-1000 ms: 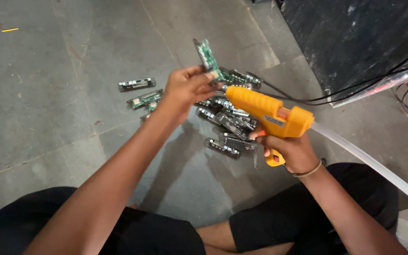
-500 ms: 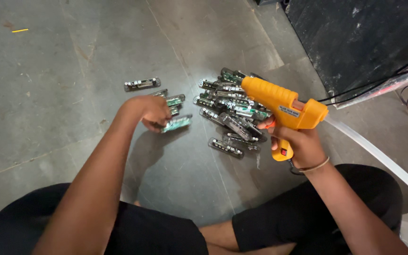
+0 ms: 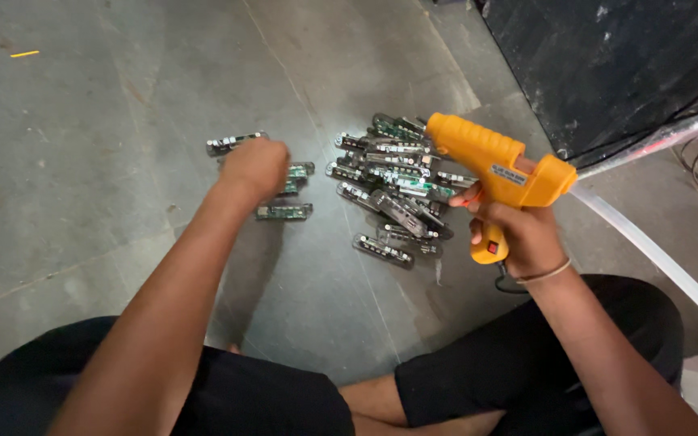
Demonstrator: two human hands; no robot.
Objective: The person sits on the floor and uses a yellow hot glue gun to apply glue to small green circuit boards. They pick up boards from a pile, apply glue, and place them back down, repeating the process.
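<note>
Four small circuit boards lie left of the main pile on the floor; most boards remain in that pile. Left hand hovers fisted over them, contents indeterminate. Right hand grips the orange glue gun right of the pile.

- Bare floor fills the upper left: open passage.
- Circuit-board pile blocks the centre.
- Black panel and white tube close the right.
</note>
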